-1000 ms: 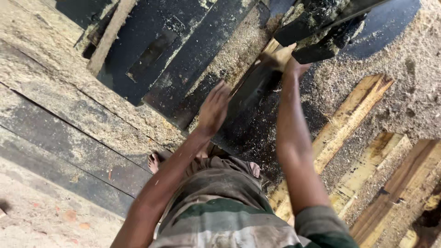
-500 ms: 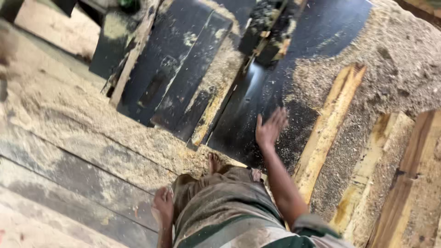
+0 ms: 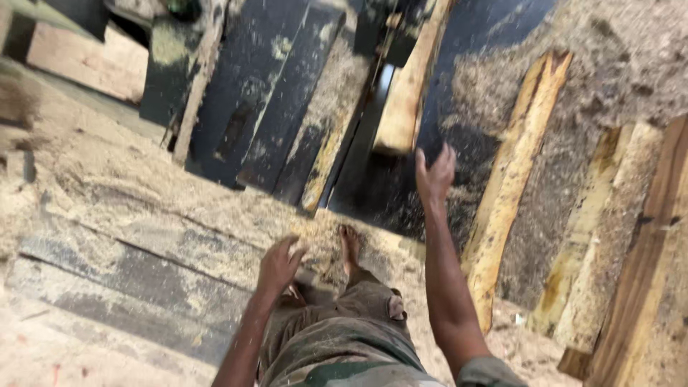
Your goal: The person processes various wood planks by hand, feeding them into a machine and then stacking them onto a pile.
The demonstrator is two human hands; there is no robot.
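Note:
My right hand (image 3: pixel 434 174) is raised with fingers spread, empty, just below the near end of a pale wooden plank (image 3: pixel 405 93) that lies on the dark sawmill machine bed (image 3: pixel 473 86). My left hand (image 3: pixel 278 264) hangs lower with fingers apart and holds nothing, above the sawdust-covered floor boards (image 3: pixel 143 215). My bare foot (image 3: pixel 350 245) and dusty trousers (image 3: pixel 344 322) show below the hands.
Rough bark-edged wooden slabs (image 3: pixel 512 179) lie in sawdust at the right, with more planks (image 3: pixel 645 244) at the far right edge. Dark metal plates and rails (image 3: pixel 265 93) run across the top. A pale wooden block (image 3: pixel 72 61) sits at the upper left.
Both hands have dropped away from the dark machine; the left hand came down toward the floor. The view shifted, and a pale plank now shows on the bed.

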